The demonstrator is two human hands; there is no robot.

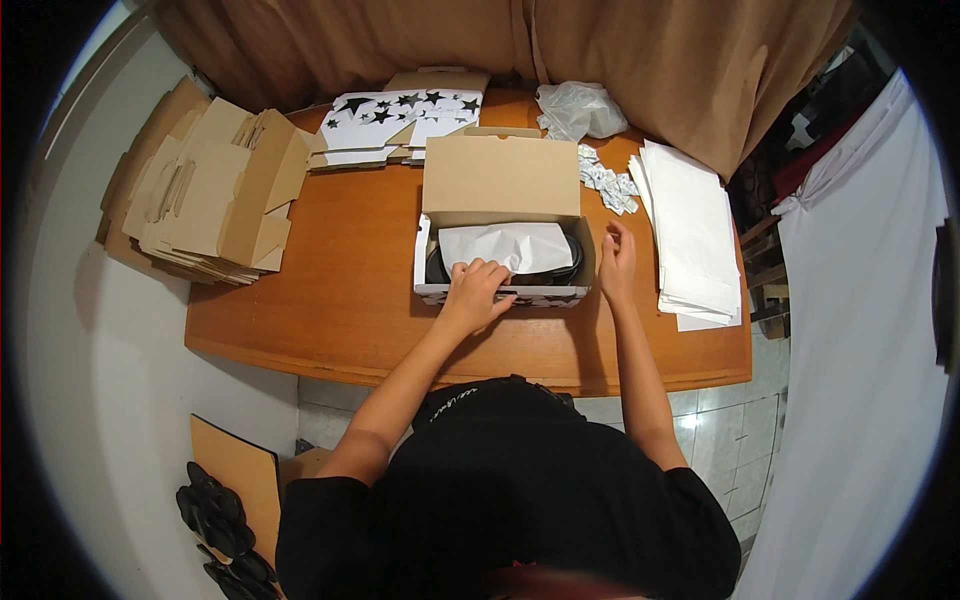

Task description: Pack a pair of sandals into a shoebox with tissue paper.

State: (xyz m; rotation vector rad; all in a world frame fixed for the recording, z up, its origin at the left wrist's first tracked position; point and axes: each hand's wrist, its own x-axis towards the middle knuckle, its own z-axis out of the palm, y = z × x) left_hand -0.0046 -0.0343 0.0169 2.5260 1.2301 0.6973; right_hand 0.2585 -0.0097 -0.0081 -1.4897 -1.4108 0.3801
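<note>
Box [558,297] w/ its lid up sits right at the L hand [478,290]: fingers bent over the front rim by the near edge of the white paper [510,243]. From my end I can't tell whether that's a real grasp on wall or paper, or just a light rest. R hand [617,262] is free, loosely uncurled just beside the box's right end, nothing in it that I can see.

Just past L's fingertips, the paper lies inside the box over black contents [574,264] (prob. footwear, mostly hidden).

To do this well, I'd have L steady the front wall w/o crushing it, set R on the right end as a brace, then ease the paper flat w/ its edges inside the walls. Dragging hard could crease or tear it, imo.

Beyond L and the paper, the lid [500,180] stands raised; I'd leave it alone till fingers clear the rim. Farther out past R: white sheets [692,230], small packets [605,185], then a plastic bag [580,108].
</note>
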